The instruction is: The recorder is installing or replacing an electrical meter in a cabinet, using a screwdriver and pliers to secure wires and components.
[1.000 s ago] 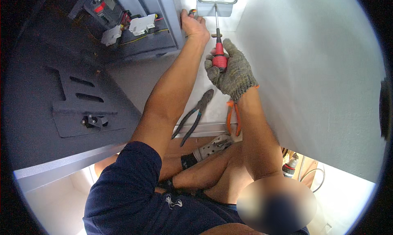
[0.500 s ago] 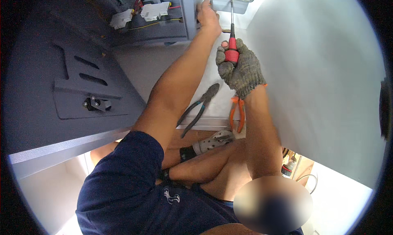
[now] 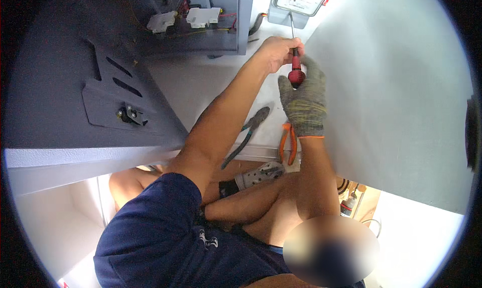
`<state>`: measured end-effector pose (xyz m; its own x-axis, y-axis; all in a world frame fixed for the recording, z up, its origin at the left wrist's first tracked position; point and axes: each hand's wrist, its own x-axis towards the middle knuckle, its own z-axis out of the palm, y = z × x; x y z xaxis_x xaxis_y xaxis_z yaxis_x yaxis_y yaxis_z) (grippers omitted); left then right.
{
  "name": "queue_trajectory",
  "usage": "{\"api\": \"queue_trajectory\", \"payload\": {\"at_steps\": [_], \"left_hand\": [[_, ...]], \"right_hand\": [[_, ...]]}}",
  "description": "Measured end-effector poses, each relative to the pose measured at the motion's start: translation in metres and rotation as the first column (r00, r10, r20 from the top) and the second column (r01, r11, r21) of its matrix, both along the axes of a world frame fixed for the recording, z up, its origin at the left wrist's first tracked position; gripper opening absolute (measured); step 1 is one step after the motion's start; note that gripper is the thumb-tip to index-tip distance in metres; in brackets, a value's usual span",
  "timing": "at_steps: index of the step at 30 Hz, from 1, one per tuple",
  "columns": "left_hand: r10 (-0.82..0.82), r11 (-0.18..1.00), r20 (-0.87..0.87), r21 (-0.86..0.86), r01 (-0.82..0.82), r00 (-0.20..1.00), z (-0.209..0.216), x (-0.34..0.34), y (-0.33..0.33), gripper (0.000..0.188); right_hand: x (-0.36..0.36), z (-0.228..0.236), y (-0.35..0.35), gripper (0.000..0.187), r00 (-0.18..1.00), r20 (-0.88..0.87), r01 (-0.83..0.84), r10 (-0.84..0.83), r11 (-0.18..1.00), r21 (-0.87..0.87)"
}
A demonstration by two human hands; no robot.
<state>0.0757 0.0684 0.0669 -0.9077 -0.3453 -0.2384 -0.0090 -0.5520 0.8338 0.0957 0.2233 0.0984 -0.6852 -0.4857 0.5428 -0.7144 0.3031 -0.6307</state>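
A screwdriver with a red and black handle points up at the underside of an electricity meter with a clear cover. Its tip meets the meter's grey lower block. My bare left hand pinches the screwdriver near the neck, where handle and shaft join. Around the lower handle, my right hand in a grey knitted glove has its thumb and fingers apart; they are slightly blurred, and whether they touch the handle is unclear. Dark-handled pliers and orange-handled pliers lie below my hands.
A dark grey metal cabinet with wires and white modules stands at the upper left, its door swung toward me. A pale grey panel rises on the right. My crossed legs and a light clog are below.
My left hand has moved from beside the cabinet down to the screwdriver's neck. My right hand has loosened from its wrapped grip, its fingers now straighter. The view has shifted slightly.
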Motion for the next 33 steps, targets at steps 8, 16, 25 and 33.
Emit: {"api": "queue_trajectory", "payload": {"at_steps": [8, 16, 25, 33], "left_hand": [[-0.037, 0.999, 0.010, -0.008, 0.038, 0.999, 0.015, 0.006, 0.003, 0.028], [0.038, 0.999, 0.109, -0.033, -0.035, 0.993, 0.013, 0.001, 0.012, 0.024], [0.041, 0.994, 0.003, -0.100, -0.041, 0.999, 0.008, -0.002, 0.007, 0.028], [-0.040, 0.999, -0.166, -0.020, 0.037, 0.985, 0.000, -0.003, -0.003, 0.030]], "right_hand": [[-0.006, -0.013, -0.019, 0.027, 0.529, 0.819, -0.062, 0.222, 0.973, -0.224], [-0.004, -0.014, -0.012, 0.033, 0.347, 0.886, 0.179, 0.307, 0.906, -0.384], [-0.021, -0.017, 0.000, 0.042, 0.974, 0.111, 0.196, -0.195, 0.981, 0.001], [-0.014, -0.001, -0.014, 0.028, 0.835, 0.550, 0.086, -0.015, 0.991, -0.103]]}}
